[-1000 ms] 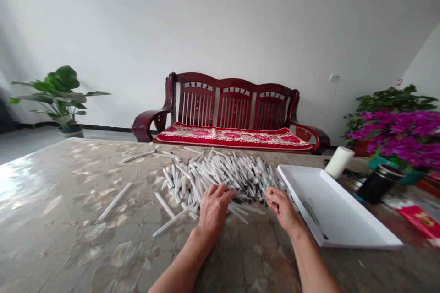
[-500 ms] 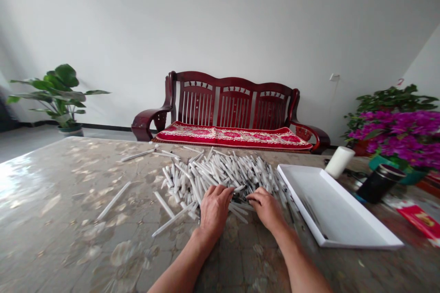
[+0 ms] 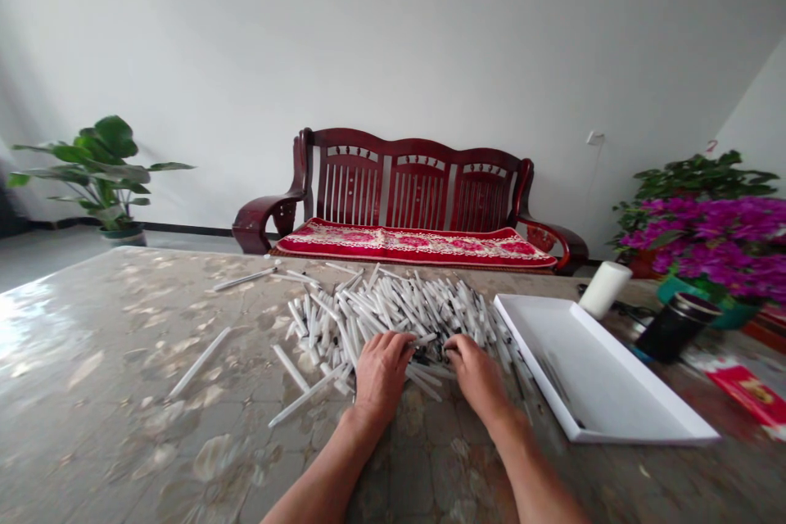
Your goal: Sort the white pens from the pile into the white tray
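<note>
A heap of slim white, partly see-through pens [image 3: 393,299], some with black ends, lies across the middle of the table. At its near edge my left hand [image 3: 381,372] is closed in a pinch on a white pen [image 3: 423,340] with a dark tip, which points right. My right hand [image 3: 477,372] faces it from the right, thumb and fingers pinched together at the heap. What those fingers hold is too small and dark to name. Right of the heap sits a shallow white tray [image 3: 639,381] with a few thin dark rods [image 3: 558,385] along its left side.
Loose white tubes lie left of the heap on the patterned table [image 3: 123,442]. Behind the tray are a white cylinder [image 3: 605,291], a black tumbler [image 3: 675,327] and a red packet [image 3: 749,393]. A wooden bench [image 3: 417,196] stands beyond the table; purple flowers [image 3: 712,237] are at right.
My right hand has shifted slightly, its fingertips now drawn back from the left hand's pen. The pen in my left hand shows more clearly, pointing right. The view has shifted a little.
</note>
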The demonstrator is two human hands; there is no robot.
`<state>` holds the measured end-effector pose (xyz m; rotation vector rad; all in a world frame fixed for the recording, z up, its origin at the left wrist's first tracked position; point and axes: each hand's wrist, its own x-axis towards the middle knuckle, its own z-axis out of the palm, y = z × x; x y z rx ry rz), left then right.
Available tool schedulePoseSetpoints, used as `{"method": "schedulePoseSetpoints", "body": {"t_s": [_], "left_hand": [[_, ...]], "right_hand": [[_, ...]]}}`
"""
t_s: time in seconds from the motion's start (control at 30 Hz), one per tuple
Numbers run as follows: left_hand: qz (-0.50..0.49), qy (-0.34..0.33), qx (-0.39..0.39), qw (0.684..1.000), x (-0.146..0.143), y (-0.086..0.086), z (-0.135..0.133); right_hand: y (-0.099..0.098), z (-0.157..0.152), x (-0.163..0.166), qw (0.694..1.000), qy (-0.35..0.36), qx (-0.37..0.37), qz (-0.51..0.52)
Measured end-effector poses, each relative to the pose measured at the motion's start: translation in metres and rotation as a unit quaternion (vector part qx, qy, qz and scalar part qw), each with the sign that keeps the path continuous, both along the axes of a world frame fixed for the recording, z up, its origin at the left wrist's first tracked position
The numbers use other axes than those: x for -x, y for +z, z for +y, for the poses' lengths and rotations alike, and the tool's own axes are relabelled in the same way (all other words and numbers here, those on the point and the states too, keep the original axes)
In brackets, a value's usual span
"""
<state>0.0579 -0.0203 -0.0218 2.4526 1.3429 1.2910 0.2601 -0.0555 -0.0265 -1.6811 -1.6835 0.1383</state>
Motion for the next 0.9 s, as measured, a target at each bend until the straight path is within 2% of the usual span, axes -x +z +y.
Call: {"method": "schedulePoseSetpoints", "body": {"t_s": [0.07,0.17,0.3,0.5,0.9], "left_hand": [[-0.011,-0.003,0.007,1.0,0.0,0.0,0.001],[-0.021,-0.002,0.01,1.0,0.0,-0.001,0.002],[-0.021,-0.01,0.01,1.0,0.0,-0.002,0.003],[-0.009,-0.019,0.002,1.0,0.0,-0.002,0.001],[0.022,-0.024,-0.009,0.999,0.001,0.0,0.002]], "right_hand": [[-0.002,0.003,0.003,0.991,0.003,-0.023,0.132],[-0.001,0.006,0.009,0.952,0.012,-0.037,0.303],[0.006,0.006,0.018,0.918,0.012,-0.047,0.394],[0.01,0.003,0.022,0.93,0.005,-0.058,0.363],[-0.002,0.005,0.013,0.975,0.03,-0.082,0.204]]}}
